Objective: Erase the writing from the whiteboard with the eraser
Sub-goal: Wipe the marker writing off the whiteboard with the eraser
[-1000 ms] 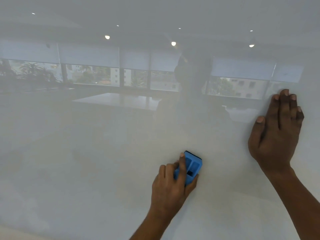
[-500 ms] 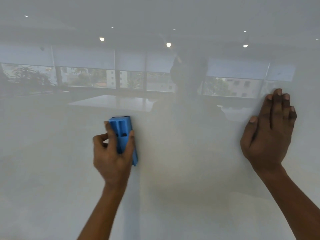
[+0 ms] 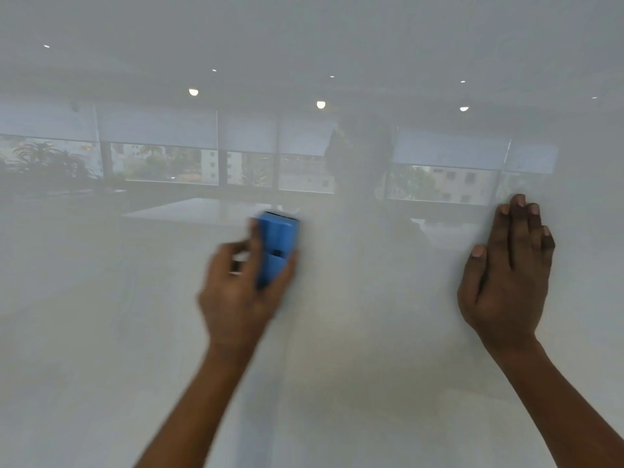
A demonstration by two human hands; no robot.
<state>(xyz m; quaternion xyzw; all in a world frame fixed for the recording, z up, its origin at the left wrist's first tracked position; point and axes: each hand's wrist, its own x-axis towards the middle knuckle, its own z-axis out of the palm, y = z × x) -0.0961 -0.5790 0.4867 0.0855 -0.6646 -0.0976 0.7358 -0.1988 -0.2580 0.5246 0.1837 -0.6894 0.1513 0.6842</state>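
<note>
The left hand (image 3: 241, 292), blurred, grips the blue eraser (image 3: 277, 249) upright against the whiteboard (image 3: 101, 332) near its middle, well apart from the right hand (image 3: 506, 275), pressed flat with fingers extended.

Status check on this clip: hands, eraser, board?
Left hand gripping blue eraser, motion-blurred. Right hand flat on whiteboard. No writing visible; nothing in the way.

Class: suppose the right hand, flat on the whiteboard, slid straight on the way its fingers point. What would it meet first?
Nothing, apparently: above the right hand lies only bare glossy white whiteboard up to the frame's edge.
</note>
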